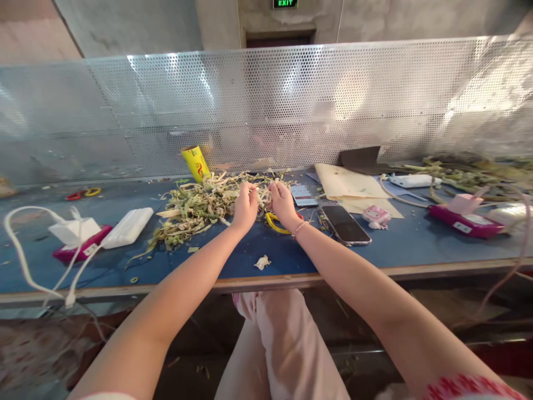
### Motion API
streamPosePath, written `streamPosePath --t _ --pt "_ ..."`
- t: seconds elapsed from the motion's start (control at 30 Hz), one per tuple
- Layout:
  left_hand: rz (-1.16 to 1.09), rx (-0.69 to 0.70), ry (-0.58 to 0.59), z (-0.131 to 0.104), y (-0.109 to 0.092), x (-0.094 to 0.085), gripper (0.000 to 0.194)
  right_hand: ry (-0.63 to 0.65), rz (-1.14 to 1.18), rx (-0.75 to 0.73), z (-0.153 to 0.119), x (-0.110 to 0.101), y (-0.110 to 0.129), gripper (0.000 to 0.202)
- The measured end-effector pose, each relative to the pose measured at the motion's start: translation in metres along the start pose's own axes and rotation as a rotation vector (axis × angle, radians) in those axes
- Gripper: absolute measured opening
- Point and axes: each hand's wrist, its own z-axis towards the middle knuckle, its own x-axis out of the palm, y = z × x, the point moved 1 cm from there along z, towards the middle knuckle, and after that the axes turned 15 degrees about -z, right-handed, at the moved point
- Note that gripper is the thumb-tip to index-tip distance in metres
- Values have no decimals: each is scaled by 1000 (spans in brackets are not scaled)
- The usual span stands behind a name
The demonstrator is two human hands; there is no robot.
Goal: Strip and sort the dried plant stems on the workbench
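Observation:
A heap of dried, shredded plant strips [195, 208], pale and greenish, lies on the blue table. My left hand [246, 206] is over its right part, fingers curled and pinched together. Close by on the right, my right hand [282, 201] is also closed, thumb against fingers. Pale strips show between the two hands, but what the fingertips hold is too small to make out. Yellow scissor-like handles [275, 225] lie under my right wrist. A small white scrap [262, 262] rests near the table edge. Behind the heap leans a yellow cardboard tube [195, 164].
Right of my hands lie a card [305, 195], a phone [345, 224], a pink case [376, 215] and brown paper [352, 183]. Magenta power strips [464, 220] with cables sit at both sides. A perforated metal screen [266, 105] borders the table's back.

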Motion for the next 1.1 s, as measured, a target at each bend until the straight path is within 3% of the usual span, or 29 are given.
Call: streamPosePath --t 0.13,0.37,0.7,0.93,1.1 --pt "-17 39 27 -5 -3 5 8 -112 1 34 0 2 -5 29" --pt "-7 25 -137 -5 3 7 11 -152 178 122 -4 7 4 30" --pt "-102 -32 -39 -3 -3 7 12 -260 109 130 5 -1 -4 30" --pt "-194 -111 -38 4 9 3 18 -139 72 19 1 -6 5 32" --pt "-446 -279 12 7 12 6 28 -106 -116 -100 -3 -7 9 33"
